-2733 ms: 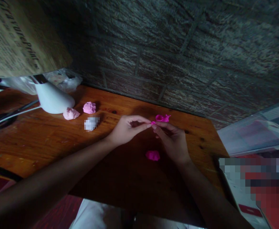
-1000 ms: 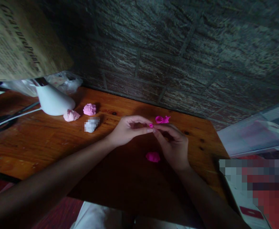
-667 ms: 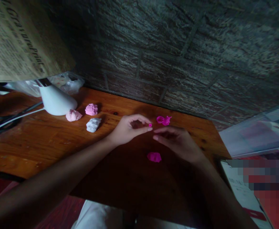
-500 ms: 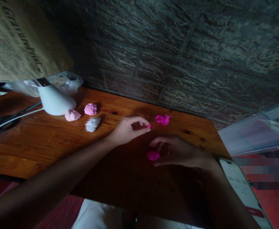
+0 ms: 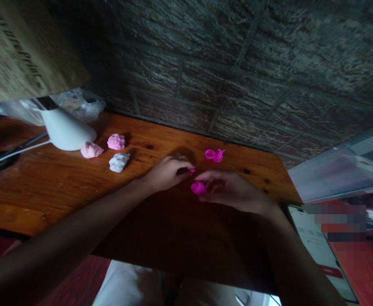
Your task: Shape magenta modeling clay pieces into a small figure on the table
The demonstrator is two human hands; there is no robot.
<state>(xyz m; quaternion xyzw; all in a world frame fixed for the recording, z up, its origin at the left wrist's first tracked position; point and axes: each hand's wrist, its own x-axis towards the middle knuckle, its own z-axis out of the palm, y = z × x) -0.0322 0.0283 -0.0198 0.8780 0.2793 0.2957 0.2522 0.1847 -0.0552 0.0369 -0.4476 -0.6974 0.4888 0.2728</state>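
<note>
My left hand (image 5: 165, 173) pinches a small bit of bright pink clay (image 5: 192, 170) between thumb and fingertips, just above the table. Close to it on the right, my right hand (image 5: 239, 190) has thumb and fingers closed on a larger, rounded piece of the same clay, a magenta lump (image 5: 198, 188). The two pieces are near each other but apart. Behind my hands, a shaped bright pink clay piece (image 5: 214, 155) with a round, ring-like left part lies on the wood.
Left on the wooden table (image 5: 61, 187) lie a white clay lump (image 5: 119, 162), a pink lump (image 5: 116, 141) and a paler pink lump (image 5: 91, 149) by the white lamp base (image 5: 66, 129). A phone (image 5: 320, 250) lies at right. A stone-patterned wall (image 5: 205, 76) rises behind.
My right hand has lifted the magenta lump up and slightly left, nearer my left hand. My left hand, still pinching the small bit, has shifted slightly left. The view has tilted a little.
</note>
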